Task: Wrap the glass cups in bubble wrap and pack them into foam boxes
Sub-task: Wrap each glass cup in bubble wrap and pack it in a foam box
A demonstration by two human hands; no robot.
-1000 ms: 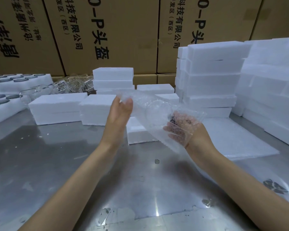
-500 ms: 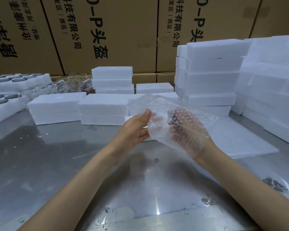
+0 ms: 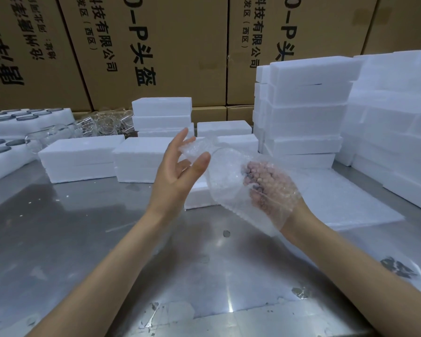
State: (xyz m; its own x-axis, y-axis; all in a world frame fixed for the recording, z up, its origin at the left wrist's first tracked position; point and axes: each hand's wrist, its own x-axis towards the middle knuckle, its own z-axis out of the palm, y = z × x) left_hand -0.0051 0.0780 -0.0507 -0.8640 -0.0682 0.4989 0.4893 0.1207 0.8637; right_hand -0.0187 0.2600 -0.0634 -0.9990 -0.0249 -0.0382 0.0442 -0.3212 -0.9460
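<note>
I hold the cup [image 3: 225, 171], rolled in bubble wrap [image 3: 238, 188], in the air above a steel table [image 3: 83, 239], in front of a wall of brown cartons [image 3: 180, 45]. Its long axis slants from lower right, near my right wrist, up and left toward my left fingers. My right hand [image 3: 265, 183] is under the wrap with its fingers curled round the cup's lower end. My left hand [image 3: 178, 166] is spread, fingers straight, thumb and fingertips touching the loose wrap at the upper end. Just behind the cup a foam box [image 3: 199, 193] lies on the table. Closed foam boxes [image 3: 80, 156] stand in low stacks beyond it and tall stacks [image 3: 306, 113] on the right. Bare glass cups [image 3: 95, 122] lie at the back left, beside foam trays [image 3: 22, 122]. A flat foam sheet [image 3: 350, 203] lies to the right.
</note>
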